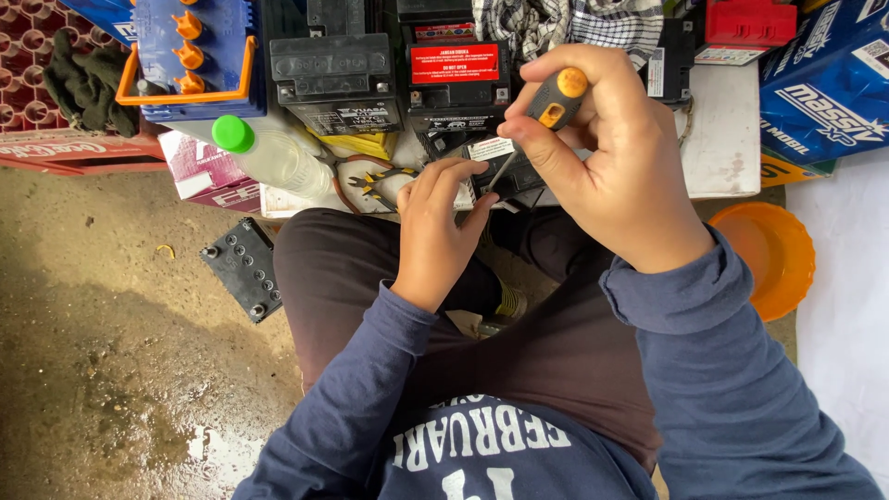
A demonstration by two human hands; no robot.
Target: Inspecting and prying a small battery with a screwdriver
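My right hand (607, 157) grips a screwdriver (554, 100) with an orange and black handle, its thin shaft slanting down-left to a small black battery (515, 176) on the low white board. My left hand (435, 227) rests fingers-down on that battery's near edge, holding it steady right beside the screwdriver tip. Both arms wear dark blue sleeves, and my knees in dark trousers sit below the hands.
More black batteries (338, 79) and one with a red label (456, 74) stand behind. A plastic bottle with a green cap (264, 153) lies left, pliers (375, 181) beside it. A battery lid (243, 268) lies on the ground; an orange bowl (773, 255) sits right, blue boxes (824, 79) behind.
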